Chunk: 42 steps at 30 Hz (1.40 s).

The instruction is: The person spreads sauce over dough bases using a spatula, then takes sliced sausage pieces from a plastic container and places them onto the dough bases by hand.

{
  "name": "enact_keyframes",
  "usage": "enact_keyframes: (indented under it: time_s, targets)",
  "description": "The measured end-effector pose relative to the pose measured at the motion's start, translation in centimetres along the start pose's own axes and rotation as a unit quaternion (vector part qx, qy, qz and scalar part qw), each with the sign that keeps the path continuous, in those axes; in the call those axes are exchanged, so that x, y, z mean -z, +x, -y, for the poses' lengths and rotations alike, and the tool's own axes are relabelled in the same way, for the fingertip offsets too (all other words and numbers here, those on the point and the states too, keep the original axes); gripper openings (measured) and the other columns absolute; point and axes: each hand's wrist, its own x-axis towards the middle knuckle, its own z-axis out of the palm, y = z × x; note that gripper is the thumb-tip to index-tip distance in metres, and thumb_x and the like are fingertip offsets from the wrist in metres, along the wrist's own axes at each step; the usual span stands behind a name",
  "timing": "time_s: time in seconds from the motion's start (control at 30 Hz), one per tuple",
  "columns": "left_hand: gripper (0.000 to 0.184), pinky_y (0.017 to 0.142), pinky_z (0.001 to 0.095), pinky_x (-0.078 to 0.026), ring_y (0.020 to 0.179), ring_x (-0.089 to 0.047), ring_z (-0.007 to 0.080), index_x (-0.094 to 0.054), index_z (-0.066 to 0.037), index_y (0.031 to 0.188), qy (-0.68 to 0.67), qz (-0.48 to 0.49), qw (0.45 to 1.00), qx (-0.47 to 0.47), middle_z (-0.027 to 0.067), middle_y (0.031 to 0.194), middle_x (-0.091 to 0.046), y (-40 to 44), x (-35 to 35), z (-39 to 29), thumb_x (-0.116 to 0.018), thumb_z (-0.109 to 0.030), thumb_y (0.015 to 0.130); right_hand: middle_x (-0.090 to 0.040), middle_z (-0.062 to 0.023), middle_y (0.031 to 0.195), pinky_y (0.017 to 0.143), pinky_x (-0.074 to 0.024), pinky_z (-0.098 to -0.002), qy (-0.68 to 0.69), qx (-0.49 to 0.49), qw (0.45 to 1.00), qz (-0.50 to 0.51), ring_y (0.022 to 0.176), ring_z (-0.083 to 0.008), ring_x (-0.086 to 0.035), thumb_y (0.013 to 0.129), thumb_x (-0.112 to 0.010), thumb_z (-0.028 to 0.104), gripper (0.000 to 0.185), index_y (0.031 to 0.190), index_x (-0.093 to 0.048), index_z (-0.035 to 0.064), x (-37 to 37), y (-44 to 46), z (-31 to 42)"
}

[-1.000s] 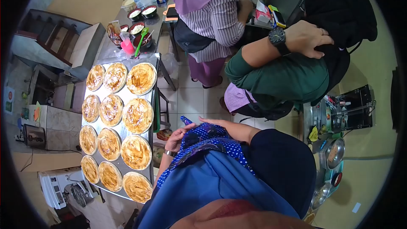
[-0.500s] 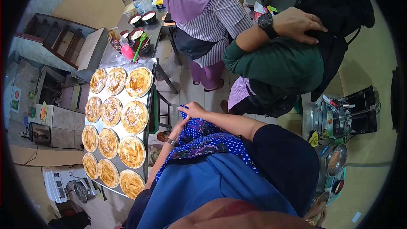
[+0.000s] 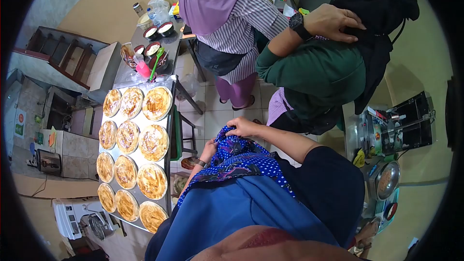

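Observation:
A blue polka-dot apron [image 3: 251,164] hangs over my front, its lower part bunched up ahead of me. My right hand [image 3: 243,127] pinches the gathered far edge of the cloth. Closer in on the left, my left hand [image 3: 209,152], with a band on its wrist, has its fingers closed on the same fabric, partly hidden by the folds. To the left of my hands, several round flat breads with a brown glaze [image 3: 153,142] lie in rows on a metal table [image 3: 170,116].
Two people stand ahead, one in a striped shirt [image 3: 241,14], one in a green sleeve [image 3: 314,75]. Bowls [image 3: 166,29], a green spatula [image 3: 155,64] and a pink-based bottle [image 3: 143,69] are at the table's far end. A metal pan [image 3: 387,180] sits at right.
My hands have come apart and shifted right, lifting and bunching the apron cloth between them. The whole view has tilted slightly, and the breads appear a little lower.

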Motion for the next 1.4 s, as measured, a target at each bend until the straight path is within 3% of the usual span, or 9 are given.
enact_keyframes:
  time_s: [0.2,0.27,0.4,0.53,0.63,0.83,0.93,1.2,1.4]
  targets:
    - [0.029,0.070,0.0220,-0.048,0.076,-0.058,0.0088,-0.054,0.003,0.116,-0.021,0.020,1.000,0.007,0.0037,0.095,-0.063,-0.3,0.3,-1.4,-0.041,-0.003,0.092,-0.064,-0.0168,0.077,0.065,-0.0478,-0.0335,-0.102,-0.044,0.994,-0.015,0.069,-0.0234,-0.062,0.078,-0.068,0.023,0.028,0.096,-0.064,0.0012,0.2,-0.2,-0.9]
    - [0.028,0.070,0.0221,-0.049,0.076,-0.058,0.0087,-0.054,0.003,0.116,-0.003,0.014,1.000,0.001,0.0037,0.095,-0.063,-0.5,0.9,-1.5,-0.041,-0.003,0.092,-0.066,-0.0106,0.075,0.059,-0.0481,-0.0317,0.066,-0.052,0.996,-0.028,0.065,-0.0167,-0.062,0.080,-0.066,0.017,0.022,0.093,-0.064,0.0008,-0.4,-0.3,-2.0]
    - [0.026,0.070,0.0231,-0.050,0.077,-0.060,0.0091,-0.055,0.002,0.115,-0.025,0.005,0.999,0.037,0.0036,0.095,-0.064,-1.5,1.9,-1.5,-0.041,-0.005,0.093,-0.064,-0.0022,0.071,0.048,-0.0448,-0.0261,0.116,-0.110,0.987,-0.021,0.055,-0.0084,-0.057,0.080,-0.065,0.011,0.013,0.088,-0.064,0.0002,-0.3,-0.9,-1.2]
    - [0.027,0.069,0.0228,-0.050,0.075,-0.060,0.0090,-0.054,0.000,0.117,-0.033,-0.001,0.997,0.072,0.0024,0.095,-0.064,-2.6,1.9,-2.5,-0.041,-0.007,0.094,-0.064,-0.0079,0.072,0.054,-0.0464,-0.0299,0.081,-0.133,0.986,-0.052,0.059,-0.0151,-0.059,0.080,-0.065,0.015,0.014,0.085,-0.063,0.0022,-0.7,0.0,-1.9]
    - [0.028,0.069,0.0218,-0.049,0.075,-0.059,0.0078,-0.053,-0.002,0.120,-0.066,-0.005,0.997,0.042,0.0005,0.094,-0.064,-3.8,0.9,-3.9,-0.040,-0.007,0.095,-0.059,-0.0065,0.065,0.054,-0.0442,-0.0326,0.001,-0.048,0.993,-0.111,0.059,-0.0159,-0.057,0.082,-0.066,0.022,0.022,0.078,-0.058,0.0018,-2.1,1.1,-3.4]
    - [0.029,0.073,0.0219,-0.049,0.080,-0.059,0.0077,-0.051,-0.002,0.122,-0.012,0.013,1.000,-0.010,0.0007,0.097,-0.063,-0.4,5.1,1.5,-0.038,-0.009,0.096,-0.059,-0.0134,0.069,0.062,-0.0443,-0.0388,-0.020,-0.109,0.987,-0.117,0.066,-0.0255,-0.059,0.089,-0.052,0.043,0.041,0.081,-0.057,0.0032,-4.4,3.8,-2.9]
    - [0.029,0.074,0.0233,-0.049,0.081,-0.060,0.0097,-0.052,-0.002,0.120,-0.010,0.009,0.999,-0.033,0.0026,0.098,-0.063,-0.6,4.6,1.0,-0.039,-0.009,0.096,-0.064,-0.0184,0.085,0.075,-0.0469,-0.0369,0.010,-0.219,0.975,-0.047,0.081,-0.0280,-0.061,0.085,-0.049,0.060,0.059,0.093,-0.059,0.0028,-5.1,4.7,-2.7]
    - [0.028,0.078,0.0268,-0.051,0.085,-0.061,0.0119,-0.052,0.000,0.119,-0.006,-0.012,1.000,-0.008,0.0053,0.100,-0.063,-3.0,2.0,-2.6,-0.040,-0.012,0.096,-0.066,-0.0156,0.089,0.080,-0.0465,-0.0378,0.054,-0.108,0.993,0.001,0.088,-0.0277,-0.063,0.085,-0.052,0.053,0.050,0.097,-0.064,0.0053,-7.3,5.7,-4.5]
    - [0.028,0.077,0.0253,-0.050,0.085,-0.060,0.0106,-0.051,0.001,0.118,-0.035,0.013,0.999,-0.021,0.0045,0.099,-0.063,-2.5,2.1,-2.2,-0.042,-0.013,0.096,-0.063,-0.0159,0.070,0.067,-0.0476,-0.0371,-0.016,-0.165,0.981,-0.104,0.069,-0.0233,-0.062,0.084,-0.059,0.041,0.039,0.084,-0.065,0.0034,-6.4,5.7,-2.3]
